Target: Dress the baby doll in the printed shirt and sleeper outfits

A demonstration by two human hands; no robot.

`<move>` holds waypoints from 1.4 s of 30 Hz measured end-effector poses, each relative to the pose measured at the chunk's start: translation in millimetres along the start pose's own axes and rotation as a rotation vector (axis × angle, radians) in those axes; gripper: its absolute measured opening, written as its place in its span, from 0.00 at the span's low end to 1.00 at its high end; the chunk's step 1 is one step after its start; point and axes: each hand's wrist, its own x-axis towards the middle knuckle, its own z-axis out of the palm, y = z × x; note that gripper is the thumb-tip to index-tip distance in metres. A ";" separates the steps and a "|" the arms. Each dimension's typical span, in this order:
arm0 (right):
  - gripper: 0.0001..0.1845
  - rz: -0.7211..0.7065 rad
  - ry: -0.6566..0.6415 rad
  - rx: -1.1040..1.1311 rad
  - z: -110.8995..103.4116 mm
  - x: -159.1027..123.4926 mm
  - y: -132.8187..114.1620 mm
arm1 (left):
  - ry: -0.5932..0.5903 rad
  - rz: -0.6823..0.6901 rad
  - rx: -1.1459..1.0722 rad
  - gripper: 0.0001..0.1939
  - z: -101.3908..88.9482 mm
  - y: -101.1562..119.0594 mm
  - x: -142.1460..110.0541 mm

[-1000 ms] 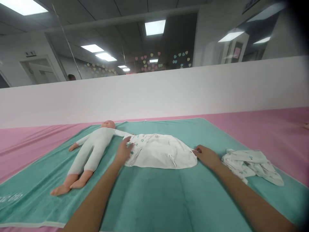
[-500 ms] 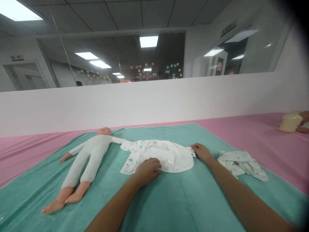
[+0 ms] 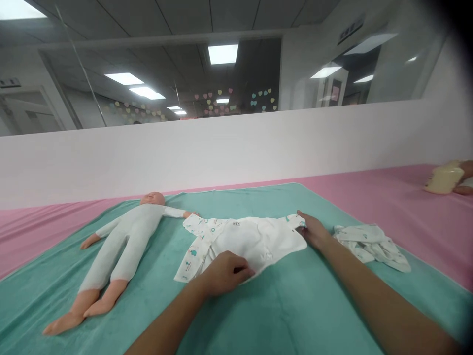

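A white baby shirt (image 3: 240, 241) with small coloured prints lies spread open, its plain inner side up. My left hand (image 3: 228, 271) is closed at its front edge, thumb and finger pinched at the hem. At the far right of the shirt, my right hand (image 3: 313, 231) grips the sleeve, lifting it a little; some of its fingers are hidden behind the cloth. A baby doll (image 3: 131, 234) with a white cloth body lies on its back to the left, one hand close to the shirt's left sleeve.
Green blanket (image 3: 314, 305) lies under everything, over a pink sheet (image 3: 377, 190). Right of my right forearm sits a crumpled printed baby garment (image 3: 371, 244). A pale yellow doll part (image 3: 443, 178) shows at the far right. A white wall (image 3: 229, 153) with windows stands behind.
My right hand has raised the sleeve and drawn the shirt's right end out. My left hand has closed on the front edge. The view has shifted slightly.
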 end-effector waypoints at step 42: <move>0.20 0.066 -0.388 -0.781 33.2 16.2 -7.0 | 0.630 -0.491 -0.014 0.20 -36.3 -90.2 2.3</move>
